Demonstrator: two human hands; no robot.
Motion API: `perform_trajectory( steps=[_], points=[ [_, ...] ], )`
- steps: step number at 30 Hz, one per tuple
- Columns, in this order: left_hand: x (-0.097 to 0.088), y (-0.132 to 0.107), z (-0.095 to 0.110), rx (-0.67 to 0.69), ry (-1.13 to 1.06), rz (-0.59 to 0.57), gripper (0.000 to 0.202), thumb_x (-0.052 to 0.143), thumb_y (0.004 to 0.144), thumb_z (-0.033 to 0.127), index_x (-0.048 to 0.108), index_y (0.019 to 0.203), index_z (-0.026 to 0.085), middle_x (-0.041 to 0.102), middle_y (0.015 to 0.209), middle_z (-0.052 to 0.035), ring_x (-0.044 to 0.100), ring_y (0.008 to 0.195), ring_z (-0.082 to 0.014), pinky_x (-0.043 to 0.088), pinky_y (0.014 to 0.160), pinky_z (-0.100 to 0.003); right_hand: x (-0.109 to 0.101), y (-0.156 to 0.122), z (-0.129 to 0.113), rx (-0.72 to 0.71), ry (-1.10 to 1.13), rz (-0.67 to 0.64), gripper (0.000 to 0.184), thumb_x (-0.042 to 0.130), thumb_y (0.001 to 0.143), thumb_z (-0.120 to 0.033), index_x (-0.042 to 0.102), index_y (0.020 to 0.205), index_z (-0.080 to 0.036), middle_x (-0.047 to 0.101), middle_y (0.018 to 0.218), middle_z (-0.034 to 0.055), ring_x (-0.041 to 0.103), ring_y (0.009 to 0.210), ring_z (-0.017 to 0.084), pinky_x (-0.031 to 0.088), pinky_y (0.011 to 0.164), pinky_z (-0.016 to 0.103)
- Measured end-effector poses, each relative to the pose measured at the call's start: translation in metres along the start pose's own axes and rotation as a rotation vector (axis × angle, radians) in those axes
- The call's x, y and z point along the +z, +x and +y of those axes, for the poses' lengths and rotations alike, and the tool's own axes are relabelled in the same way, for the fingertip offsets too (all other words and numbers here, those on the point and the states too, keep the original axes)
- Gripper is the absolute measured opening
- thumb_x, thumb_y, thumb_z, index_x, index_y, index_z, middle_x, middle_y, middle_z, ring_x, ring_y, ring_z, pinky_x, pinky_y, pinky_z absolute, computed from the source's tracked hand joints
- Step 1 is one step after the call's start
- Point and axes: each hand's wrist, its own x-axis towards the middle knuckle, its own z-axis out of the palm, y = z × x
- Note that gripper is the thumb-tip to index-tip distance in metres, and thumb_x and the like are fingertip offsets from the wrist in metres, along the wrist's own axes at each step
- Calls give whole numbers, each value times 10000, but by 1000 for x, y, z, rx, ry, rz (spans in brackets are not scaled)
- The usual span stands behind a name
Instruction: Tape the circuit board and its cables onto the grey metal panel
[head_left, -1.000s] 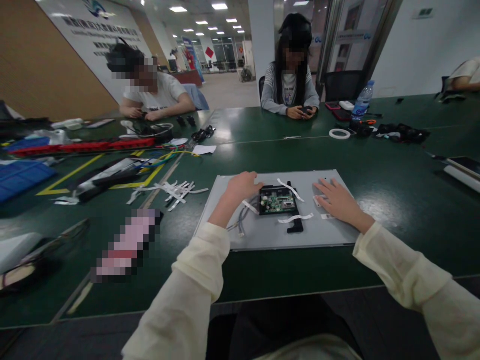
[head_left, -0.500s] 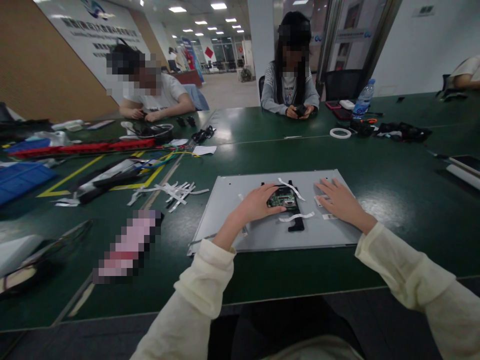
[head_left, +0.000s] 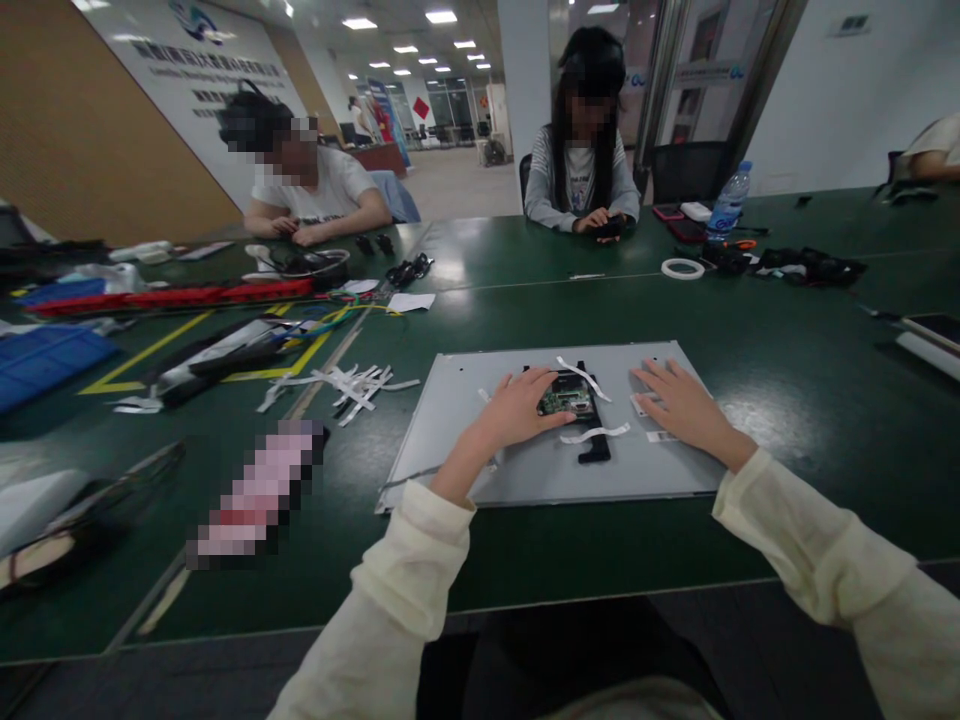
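Note:
My left hand (head_left: 516, 412) rests over the left part of a green circuit board (head_left: 568, 402) in a black frame (head_left: 598, 445), its thumb and fingers apart. That side of the board is hidden under the hand. The board lies on a light grey flat panel (head_left: 525, 486), with one white tape strip (head_left: 583, 378) at its top and another strip (head_left: 595, 434) across the lower frame. On the panel's right part my right hand (head_left: 686, 408) lies with fingers spread, beside a small label (head_left: 661, 437) and holding nothing.
A pile of white strips (head_left: 356, 388) and a phone-like pink object (head_left: 259, 495), blurred out, lie left of the panel. Farther back are a tape roll (head_left: 682, 269), a water bottle (head_left: 727, 205) and black cables (head_left: 806, 265). Two people sit across the green table (head_left: 510, 300).
My hands and the board stay nearly in place; the whole view shifts slightly. Across the table, the person on the right has moved their hands over a dark object.

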Motion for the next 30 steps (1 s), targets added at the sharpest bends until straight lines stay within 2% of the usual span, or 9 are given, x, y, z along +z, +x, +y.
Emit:
perform_trajectory(
  steps=[3,6,11,14,17,20,23,26,30],
  points=[
    [-1,6,10,-11,-8,28,576,380,906,562,403,1364,214,397,1468,-109,346,1352,-276,195,1116,-497,1,0,0,-8,2,-1,590,270,937,-498,404,1425,-193,367,1480,100,335,1336,346,310,1061,530],
    [2,20,18,-6,12,61,451,298,966,400,438,1331,174,440,1437,-120,364,1347,-244,245,1105,-434,1,0,0,6,0,-6,593,268,935,-508,415,1419,-198,379,1473,99,335,1332,366,332,1044,534],
    [15,44,17,-10,67,89,389,315,943,217,491,1281,143,533,1349,-126,444,1288,-239,301,1076,-396,3,0,2,5,14,-1,580,293,931,-499,412,1418,-207,377,1475,95,329,1339,363,336,1044,537],
    [20,47,12,-30,52,58,391,334,936,212,494,1284,132,558,1322,-133,505,1230,-241,346,1044,-384,2,-1,1,30,44,-8,574,315,925,-503,418,1411,-216,368,1481,89,311,1353,362,334,1048,551],
    [23,47,8,-14,53,57,390,324,940,214,515,1270,130,580,1298,-131,551,1177,-238,362,1032,-373,-8,-1,-6,39,122,8,567,318,932,-488,409,1414,-203,364,1484,87,279,1379,333,311,1077,545],
    [25,46,7,7,69,66,389,318,935,192,537,1250,131,586,1291,-132,558,1171,-234,363,1032,-368,-25,1,-21,-77,274,0,540,289,958,-442,360,1441,-211,353,1494,60,257,1402,247,284,1124,483],
    [27,46,6,10,77,66,397,315,929,174,537,1256,135,567,1319,-129,516,1229,-220,354,1044,-356,-40,6,-41,-228,421,-68,525,291,968,-431,315,1462,-255,349,1497,27,280,1395,196,296,1134,435],
    [28,46,6,4,83,59,404,312,932,179,524,1274,142,560,1331,-124,495,1255,-211,348,1049,-352,-44,11,-58,-280,463,-116,546,314,961,-450,303,1469,-249,370,1485,44,343,1365,208,321,1121,439],
    [26,44,8,-5,85,49,404,311,933,185,526,1272,134,554,1336,-133,484,1268,-218,336,1057,-362,-42,12,-65,-257,447,-120,554,328,955,-459,304,1469,-254,383,1476,55,421,1314,230,376,1082,449]
  ],
)
